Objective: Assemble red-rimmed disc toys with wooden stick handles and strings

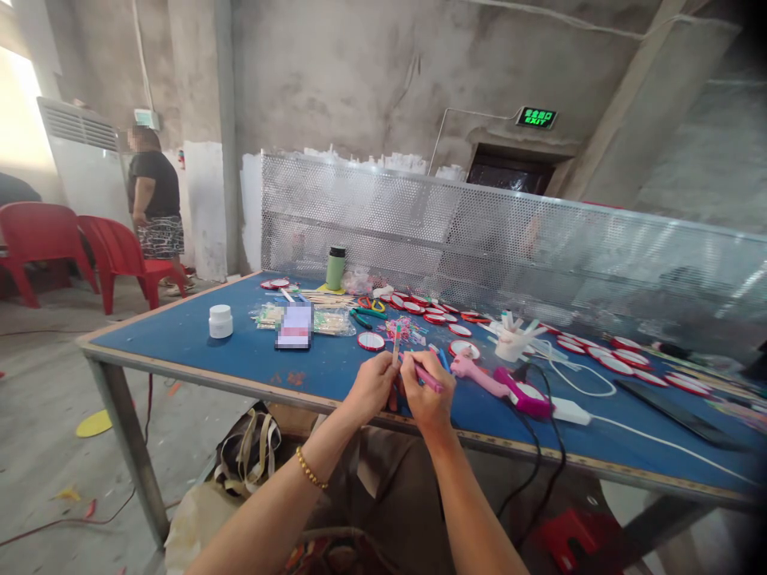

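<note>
Above the front edge of the blue table point(240, 367), my left hand point(372, 387) is closed on a flat wooden stick point(396, 345), held upright, with green and reddish colour near its top. My right hand point(428, 403) is wrapped round a pink marker pen point(429, 379); its tip, hidden by the fingers, points at the stick. Both hands are close together. Just behind them lie a round white disc with a red rim point(371, 342) and a pile of small coloured bits point(404, 328). A pink and magenta glue gun point(479, 375) lies right of my right hand.
A white jar point(220, 321), a phone point(295, 326), bagged wooden sticks point(334, 322), pliers point(372, 313) and a green bottle point(335, 269) stand or lie leftward. Rightward are a white cup point(511, 346), red-rimmed discs point(617, 361), cables and a dark flat device point(677, 414). A person stands far left.
</note>
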A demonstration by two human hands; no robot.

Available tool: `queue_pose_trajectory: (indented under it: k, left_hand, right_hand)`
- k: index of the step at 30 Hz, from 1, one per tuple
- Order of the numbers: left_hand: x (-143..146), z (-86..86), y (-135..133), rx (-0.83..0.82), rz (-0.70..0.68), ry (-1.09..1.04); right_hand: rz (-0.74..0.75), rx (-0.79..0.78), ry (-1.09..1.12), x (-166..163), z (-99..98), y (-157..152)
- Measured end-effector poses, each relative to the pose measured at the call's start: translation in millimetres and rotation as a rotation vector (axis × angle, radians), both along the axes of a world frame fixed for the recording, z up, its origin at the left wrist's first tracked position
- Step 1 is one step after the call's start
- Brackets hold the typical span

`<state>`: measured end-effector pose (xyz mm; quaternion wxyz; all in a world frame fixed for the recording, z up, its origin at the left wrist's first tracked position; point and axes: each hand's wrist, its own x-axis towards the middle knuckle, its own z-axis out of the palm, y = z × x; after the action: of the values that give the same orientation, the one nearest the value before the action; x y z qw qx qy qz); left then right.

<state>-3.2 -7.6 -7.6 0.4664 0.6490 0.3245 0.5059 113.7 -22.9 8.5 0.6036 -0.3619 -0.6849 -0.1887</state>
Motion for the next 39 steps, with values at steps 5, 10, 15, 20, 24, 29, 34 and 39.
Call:
queue_pose_trajectory:
  k: [5,10,15,20,24,29,34,39]
  left_hand:
    - [-0.4,1.6,-2.0,0.008,0.001,0.011]
    - [0.0,2.1,-2.1,0.006,0.009,0.008]
    - [0.0,1.9,-1.8,0.008,0.004,0.010]
    - [-0.8,1.6,-2.4,0.018,0.016,0.031]
    - [-1.0,1.7,-2.3,0.019,0.018,0.031]
    - [-0.8,2.1,-1.8,0.016,0.019,0.037]
    - [-0.9,2.1,-2.0,0.013,0.024,0.036]
    - [-1.4,3.0,-4.1,0.016,0.020,0.026]
  right_hand:
    - [0.006,0.005,-0.009,0.1,0.2,0.0]
    - [0.007,-0.007,-0.006,-0.3,0.4,0.3]
    - [0.013,-0.003,-0.010,-0.5,0.9,0.3]
    - [0.030,-0.012,-0.005,-0.8,0.9,0.2]
    - [0.038,-0.016,-0.002,-0.8,0.6,0.5]
    - [0.047,-0.018,-0.009,-0.5,0.6,0.2]
    - [0.044,-0.023,-0.012,-0.6,0.6,-0.4]
    - [0.033,-0.029,-0.008,-1.0,0.7,-0.6]
